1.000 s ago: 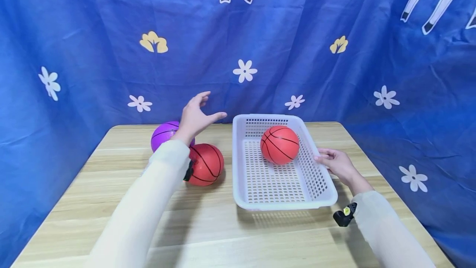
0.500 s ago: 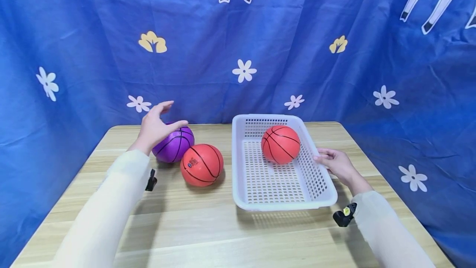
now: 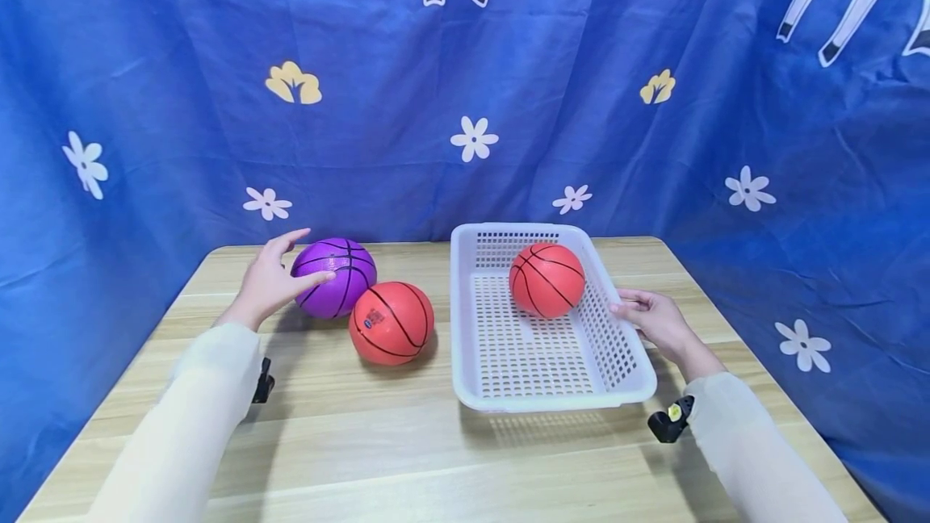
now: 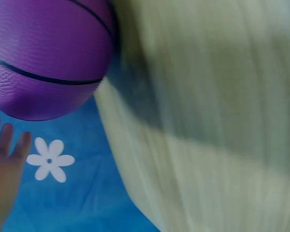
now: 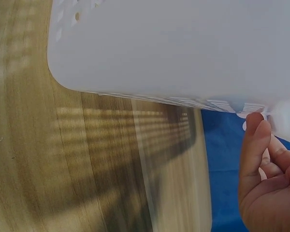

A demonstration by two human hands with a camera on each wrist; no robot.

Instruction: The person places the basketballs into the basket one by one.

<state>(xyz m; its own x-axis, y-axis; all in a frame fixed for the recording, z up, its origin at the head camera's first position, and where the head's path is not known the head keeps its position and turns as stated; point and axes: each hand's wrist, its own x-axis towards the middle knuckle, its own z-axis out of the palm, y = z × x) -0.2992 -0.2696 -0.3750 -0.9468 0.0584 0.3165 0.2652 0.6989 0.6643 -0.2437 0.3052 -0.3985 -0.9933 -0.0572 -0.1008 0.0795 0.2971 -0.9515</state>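
My left hand (image 3: pixel 269 279) is at the left side of a purple basketball (image 3: pixel 336 278), fingers spread and thumb across its front. In the left wrist view, the fingers (image 4: pixel 5 140) stand apart from the purple ball. A red basketball (image 3: pixel 392 323) rests on the table in front of the purple one, close to it. My right hand (image 3: pixel 659 326) holds the right rim of a white perforated plastic basket (image 3: pixel 459 321), thumb over the edge. Inside the basket, towards the back, lies another red basketball (image 3: pixel 546 281). The right wrist view shows curled fingers (image 5: pixel 258 145) at the basket's edge.
The wooden table (image 3: pixel 363 458) bears all of these things. A blue curtain (image 3: pixel 378 103) with white flowers hangs behind it and along both sides. The basket's shadow (image 5: pixel 125 140) falls on the tabletop below it. A black wrist camera (image 3: pixel 672 418) sits under the right sleeve.
My left hand has moved left and down, from above the front red ball to the left side of the purple ball. The right hand and basket look unmoved.
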